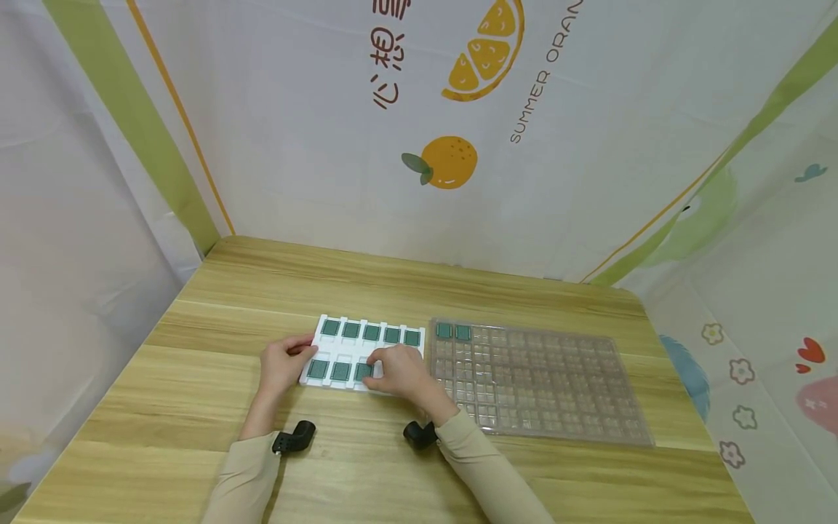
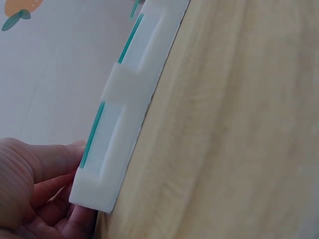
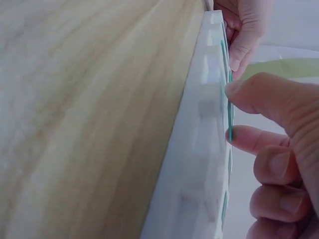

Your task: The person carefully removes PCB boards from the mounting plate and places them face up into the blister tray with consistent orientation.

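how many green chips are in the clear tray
2: one green chip in the far-left corner of the clear tray, another to its right; the right forearm might hide more.

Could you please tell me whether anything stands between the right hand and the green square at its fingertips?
Nothing visible does: the right hand pinches the green square directly by its edges, in the near row of the white tray. The left hand grips the tray's left end, apart from that square.

Fruit-printed curtains (image 1: pixel 314 160) enclose a work booth (image 1: pixel 72 240) beyond the right grip (image 1: pixel 402 372), wood-grain tabletop (image 1: pixel 356 480) beneath it.
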Tool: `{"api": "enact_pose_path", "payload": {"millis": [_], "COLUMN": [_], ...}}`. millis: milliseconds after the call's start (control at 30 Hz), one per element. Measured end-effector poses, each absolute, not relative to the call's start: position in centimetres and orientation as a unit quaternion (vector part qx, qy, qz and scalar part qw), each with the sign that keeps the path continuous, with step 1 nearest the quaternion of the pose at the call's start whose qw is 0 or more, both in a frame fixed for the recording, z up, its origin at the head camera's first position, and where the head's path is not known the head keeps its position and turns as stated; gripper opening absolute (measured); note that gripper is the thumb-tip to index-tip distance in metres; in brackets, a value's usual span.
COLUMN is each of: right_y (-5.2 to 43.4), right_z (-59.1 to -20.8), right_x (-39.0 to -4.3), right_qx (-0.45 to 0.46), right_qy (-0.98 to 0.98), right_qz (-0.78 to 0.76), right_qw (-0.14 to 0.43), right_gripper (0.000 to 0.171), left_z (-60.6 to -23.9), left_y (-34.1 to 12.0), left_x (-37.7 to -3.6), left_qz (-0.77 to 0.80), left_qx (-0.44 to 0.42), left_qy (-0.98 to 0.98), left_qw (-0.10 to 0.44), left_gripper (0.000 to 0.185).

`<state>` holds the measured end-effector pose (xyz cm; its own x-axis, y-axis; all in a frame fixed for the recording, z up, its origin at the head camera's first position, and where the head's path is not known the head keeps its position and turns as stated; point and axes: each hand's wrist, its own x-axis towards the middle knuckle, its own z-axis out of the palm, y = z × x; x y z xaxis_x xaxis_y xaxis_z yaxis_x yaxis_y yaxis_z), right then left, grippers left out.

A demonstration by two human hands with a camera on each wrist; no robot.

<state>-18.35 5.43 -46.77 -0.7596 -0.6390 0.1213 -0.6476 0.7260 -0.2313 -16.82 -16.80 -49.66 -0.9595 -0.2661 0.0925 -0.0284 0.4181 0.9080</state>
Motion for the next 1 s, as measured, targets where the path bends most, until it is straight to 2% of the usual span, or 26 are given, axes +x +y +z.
{"api": "enact_pose_path", "payload": {"millis": [567, 1000], "right_y": [8.1, 11.4], "right_z": [-45.7, -45.6], "right_x": [-19.2, -19.8], "right_qx": [0.332, 0.301], "right_qy": [-0.928, -0.941], "right_qz": [0.17, 0.153], "right_qw": [0.001, 0.03], "right_gripper": [0.024, 0.024], "left_z": [-49.9, -49.7], "left_y": [-16.7, -16.7], "left_x": [-16.9, -16.8], "left_qz": [-0.53, -0.533], "left_qx": [0.088, 0.095], "left_qy": [-0.834, -0.834], "left_qw": [0.125, 0.106], "left_gripper": [0.02, 0.022]}}
